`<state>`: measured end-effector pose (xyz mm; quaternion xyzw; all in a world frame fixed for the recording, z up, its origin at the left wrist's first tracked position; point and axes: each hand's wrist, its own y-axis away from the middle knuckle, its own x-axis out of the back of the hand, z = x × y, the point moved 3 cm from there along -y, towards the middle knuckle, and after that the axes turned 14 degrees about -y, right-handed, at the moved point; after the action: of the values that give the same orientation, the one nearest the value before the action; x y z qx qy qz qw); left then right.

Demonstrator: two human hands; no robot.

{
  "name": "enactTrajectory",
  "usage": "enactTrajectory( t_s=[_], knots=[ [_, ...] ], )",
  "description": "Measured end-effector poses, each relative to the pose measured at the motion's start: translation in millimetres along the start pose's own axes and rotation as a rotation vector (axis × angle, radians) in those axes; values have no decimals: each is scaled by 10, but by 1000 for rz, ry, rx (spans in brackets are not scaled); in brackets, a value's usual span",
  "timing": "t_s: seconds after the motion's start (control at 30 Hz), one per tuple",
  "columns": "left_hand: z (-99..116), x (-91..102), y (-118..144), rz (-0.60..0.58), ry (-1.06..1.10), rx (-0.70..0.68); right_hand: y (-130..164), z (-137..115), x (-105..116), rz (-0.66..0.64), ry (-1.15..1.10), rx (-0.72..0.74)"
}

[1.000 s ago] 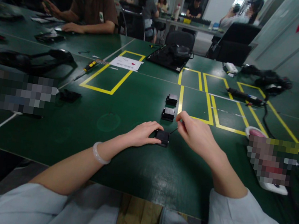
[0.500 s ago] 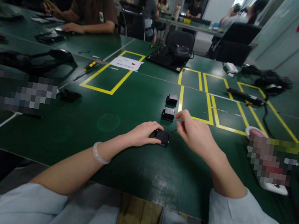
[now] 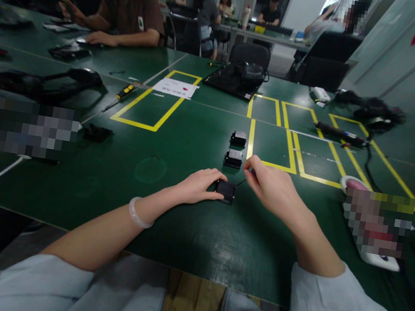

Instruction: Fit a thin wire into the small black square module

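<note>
Nearest, the left hand [image 3: 198, 187] lies on the green table [image 3: 180, 225], its fingers curled against the left side of a small black box [image 3: 225, 191] and steadying it. Just right of that box, the right hand [image 3: 273, 188] is pinched shut on a thin dark tool [image 3: 242, 181], whose tip slants down towards the box's upper right corner; whether it touches cannot be told. Directly beyond the box sits a second black box [image 3: 233, 158], and beyond that a third black box [image 3: 238, 138], both beside a yellow tape line [image 3: 251, 136]. Farther beyond and left of the box lie a yellow-handled screwdriver [image 3: 126, 92] and a white paper sheet [image 3: 175, 87].
</note>
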<state>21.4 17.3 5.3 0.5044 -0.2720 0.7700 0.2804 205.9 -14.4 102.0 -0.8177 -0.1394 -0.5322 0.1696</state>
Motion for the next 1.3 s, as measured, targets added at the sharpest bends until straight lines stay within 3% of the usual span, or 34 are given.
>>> enactTrajectory(
  t_s=[1.03, 1.3],
  knots=[
    [11, 3, -5, -7, -24, -8, 16, -24, 8, -5, 71, -23],
    [0, -16, -6, -4, -21, -9, -8, -10, 4, -20, 191, -115]
  ],
)
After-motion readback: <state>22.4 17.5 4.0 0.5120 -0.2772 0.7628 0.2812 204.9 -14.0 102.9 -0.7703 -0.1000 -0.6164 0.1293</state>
